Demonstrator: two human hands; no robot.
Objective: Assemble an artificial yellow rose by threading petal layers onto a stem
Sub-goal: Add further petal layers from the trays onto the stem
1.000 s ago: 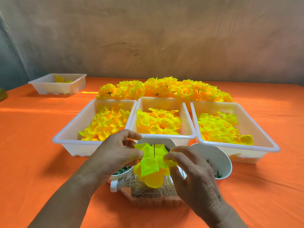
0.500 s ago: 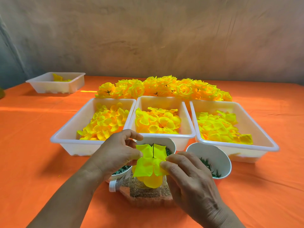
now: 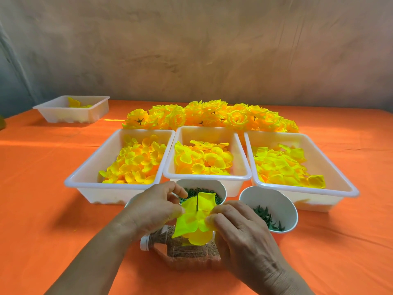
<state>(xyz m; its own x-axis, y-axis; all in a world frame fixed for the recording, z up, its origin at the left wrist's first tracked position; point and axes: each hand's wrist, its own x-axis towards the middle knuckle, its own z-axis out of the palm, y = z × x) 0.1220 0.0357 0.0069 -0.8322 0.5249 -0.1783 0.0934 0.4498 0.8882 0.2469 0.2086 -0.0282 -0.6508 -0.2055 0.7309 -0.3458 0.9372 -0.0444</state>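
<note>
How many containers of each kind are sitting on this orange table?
White rectangular trays: 4
White round bowls: 3 (one mostly hidden behind the left hand)
Clear bottle lying on its side: 1
Total: 8

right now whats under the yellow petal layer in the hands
A clear bottle of brown grains with a white cap lies under the petal layer. The thin stem pokes up through it; its lower end is covered.

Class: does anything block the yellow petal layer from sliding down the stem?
Nothing visible does. The thin green stem pokes through the yellow fabric petal layer, which the left hand and right hand pinch; underneath is hidden.
</note>
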